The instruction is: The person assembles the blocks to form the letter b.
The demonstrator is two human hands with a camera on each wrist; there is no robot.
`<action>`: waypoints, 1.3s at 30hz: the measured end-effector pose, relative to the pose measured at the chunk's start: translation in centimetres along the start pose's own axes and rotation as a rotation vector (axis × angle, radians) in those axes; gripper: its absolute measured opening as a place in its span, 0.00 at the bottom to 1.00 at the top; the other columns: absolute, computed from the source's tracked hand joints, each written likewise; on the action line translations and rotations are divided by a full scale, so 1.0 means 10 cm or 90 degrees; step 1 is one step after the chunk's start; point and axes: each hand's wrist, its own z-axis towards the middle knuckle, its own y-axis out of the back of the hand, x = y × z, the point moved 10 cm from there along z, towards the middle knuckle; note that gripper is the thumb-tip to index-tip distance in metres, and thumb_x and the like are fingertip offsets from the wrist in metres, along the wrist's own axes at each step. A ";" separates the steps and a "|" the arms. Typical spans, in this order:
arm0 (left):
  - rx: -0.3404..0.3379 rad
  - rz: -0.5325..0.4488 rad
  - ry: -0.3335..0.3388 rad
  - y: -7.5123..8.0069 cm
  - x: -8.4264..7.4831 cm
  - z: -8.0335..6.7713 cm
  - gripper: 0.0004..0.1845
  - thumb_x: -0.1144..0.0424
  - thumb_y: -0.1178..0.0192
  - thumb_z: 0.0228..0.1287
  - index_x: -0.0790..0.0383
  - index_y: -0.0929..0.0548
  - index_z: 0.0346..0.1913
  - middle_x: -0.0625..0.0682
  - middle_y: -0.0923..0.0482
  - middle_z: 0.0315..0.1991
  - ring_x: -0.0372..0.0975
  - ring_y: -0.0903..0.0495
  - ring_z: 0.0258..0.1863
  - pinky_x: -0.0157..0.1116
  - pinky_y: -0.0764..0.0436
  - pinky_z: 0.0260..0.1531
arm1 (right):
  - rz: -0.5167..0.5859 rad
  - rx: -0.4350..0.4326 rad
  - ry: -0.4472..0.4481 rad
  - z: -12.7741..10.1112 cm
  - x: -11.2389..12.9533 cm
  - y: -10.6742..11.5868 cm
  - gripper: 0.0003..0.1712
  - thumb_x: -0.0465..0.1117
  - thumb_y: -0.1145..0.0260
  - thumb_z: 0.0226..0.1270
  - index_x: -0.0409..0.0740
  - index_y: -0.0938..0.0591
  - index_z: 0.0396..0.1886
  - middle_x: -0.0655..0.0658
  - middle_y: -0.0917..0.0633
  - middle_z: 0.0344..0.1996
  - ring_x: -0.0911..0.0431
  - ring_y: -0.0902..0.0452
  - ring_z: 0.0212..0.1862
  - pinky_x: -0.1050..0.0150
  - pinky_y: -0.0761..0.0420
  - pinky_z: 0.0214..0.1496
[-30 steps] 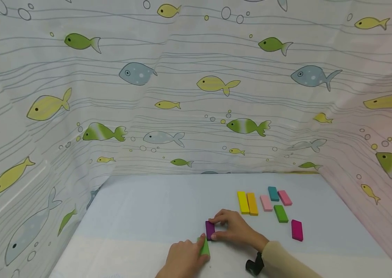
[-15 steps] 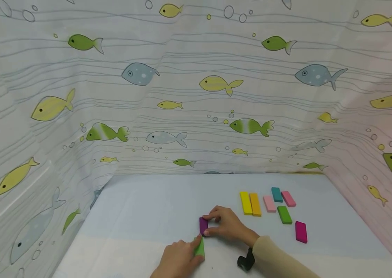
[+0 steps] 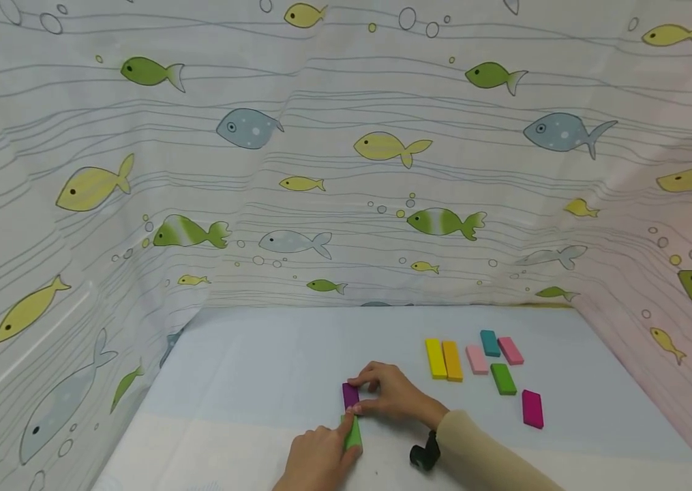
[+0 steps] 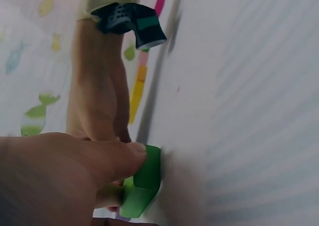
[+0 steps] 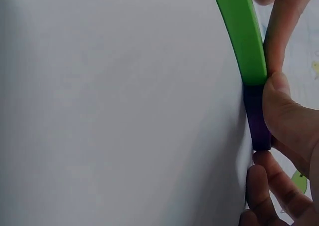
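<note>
My right hand (image 3: 397,395) pinches a small purple block (image 3: 350,395) lengthwise, thumb at its near end and fingers at its far end. The purple block's near end meets the far end of a light green block (image 3: 352,435), so the two form one line on the table. Thumb and index finger of my left hand (image 3: 318,457) hold the green block by its two ends. In the right wrist view the purple block (image 5: 257,118) sits end to end with the green block (image 5: 241,34). The left thumb covers part of the green block (image 4: 145,178) in the left wrist view.
To the right lie a yellow block (image 3: 435,359), an orange block (image 3: 453,361), a light pink block (image 3: 477,359), a teal block (image 3: 489,343), a pink block (image 3: 510,350), a darker green block (image 3: 503,379) and a magenta block (image 3: 532,409). A fish-print curtain (image 3: 321,204) surrounds the table.
My right hand has slid the purple block left, from beside the green block's far corner to its far end. The left hand stays on the green block.
</note>
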 end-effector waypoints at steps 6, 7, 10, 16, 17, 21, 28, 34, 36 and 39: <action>-0.014 -0.017 -0.017 0.00 0.01 -0.01 0.31 0.43 0.38 0.64 0.57 0.22 0.65 0.43 0.25 0.18 0.32 0.33 0.17 0.35 0.35 0.15 | 0.010 -0.005 -0.027 0.03 -0.05 -0.02 0.31 0.63 0.24 0.50 0.59 0.15 0.55 0.62 0.17 0.43 0.61 0.25 0.40 0.69 0.24 0.43; -0.014 -0.020 -0.020 0.00 0.01 -0.01 0.31 0.43 0.38 0.64 0.57 0.22 0.65 0.42 0.25 0.19 0.31 0.33 0.17 0.35 0.35 0.15 | 0.015 -0.008 -0.032 0.02 -0.06 -0.02 0.31 0.62 0.24 0.50 0.59 0.15 0.54 0.62 0.17 0.43 0.61 0.25 0.40 0.68 0.24 0.43; -0.006 -0.043 -0.020 -0.03 0.04 0.01 0.32 0.42 0.39 0.64 0.54 0.24 0.67 0.43 0.25 0.18 0.31 0.33 0.18 0.35 0.34 0.16 | 0.027 -0.012 -0.041 0.01 -0.09 -0.01 0.30 0.61 0.23 0.51 0.60 0.16 0.55 0.62 0.17 0.44 0.60 0.25 0.41 0.68 0.25 0.44; -0.025 -0.075 -0.042 -0.01 0.08 0.06 0.33 0.42 0.39 0.64 0.49 0.26 0.69 0.39 0.34 0.15 0.31 0.33 0.19 0.34 0.33 0.19 | 0.036 -0.025 -0.044 -0.06 -0.12 0.04 0.32 0.61 0.26 0.55 0.61 0.19 0.60 0.62 0.18 0.49 0.60 0.26 0.45 0.66 0.25 0.49; -0.033 -0.072 -0.051 0.01 0.07 0.07 0.33 0.42 0.39 0.64 0.49 0.27 0.70 0.38 0.36 0.14 0.31 0.34 0.19 0.34 0.34 0.18 | 0.036 -0.027 -0.041 -0.07 -0.11 0.05 0.32 0.61 0.27 0.56 0.61 0.19 0.60 0.62 0.19 0.50 0.59 0.26 0.46 0.65 0.25 0.50; -0.061 -0.099 -0.084 0.05 0.06 0.11 0.33 0.42 0.41 0.66 0.52 0.27 0.70 0.36 0.40 0.13 0.29 0.39 0.16 0.31 0.36 0.17 | 0.039 -0.034 -0.028 -0.10 -0.12 0.11 0.31 0.60 0.31 0.62 0.60 0.22 0.64 0.60 0.20 0.54 0.58 0.25 0.49 0.63 0.25 0.53; -0.166 -0.188 -0.106 0.20 0.13 0.08 0.26 0.50 0.37 0.67 0.59 0.20 0.63 0.37 0.27 0.25 0.24 0.39 0.17 0.25 0.37 0.16 | 0.130 -0.039 -0.038 -0.15 -0.18 0.19 0.28 0.46 0.34 0.70 0.54 0.26 0.69 0.54 0.22 0.63 0.58 0.22 0.51 0.58 0.27 0.63; -0.230 -0.096 -0.127 0.24 0.09 -0.01 0.25 0.51 0.33 0.62 0.58 0.18 0.60 0.48 0.23 0.51 0.26 0.35 0.16 0.27 0.32 0.16 | 0.104 -0.018 -0.032 -0.12 -0.14 0.04 0.28 0.45 0.32 0.67 0.57 0.24 0.67 0.58 0.22 0.62 0.58 0.24 0.51 0.57 0.26 0.61; -0.220 -0.067 -0.126 0.21 0.08 -0.04 0.26 0.50 0.33 0.61 0.57 0.17 0.60 0.49 0.23 0.53 0.28 0.33 0.16 0.27 0.31 0.17 | 0.088 -0.020 -0.030 -0.12 -0.12 -0.02 0.27 0.47 0.31 0.67 0.59 0.23 0.66 0.60 0.21 0.61 0.58 0.25 0.52 0.56 0.26 0.60; -0.208 -0.033 -0.124 0.16 0.07 -0.09 0.24 0.50 0.34 0.63 0.57 0.17 0.59 0.50 0.24 0.53 0.28 0.30 0.20 0.27 0.30 0.17 | 0.072 -0.020 -0.041 -0.13 -0.08 -0.08 0.27 0.50 0.30 0.65 0.61 0.22 0.64 0.60 0.20 0.60 0.58 0.25 0.54 0.54 0.26 0.60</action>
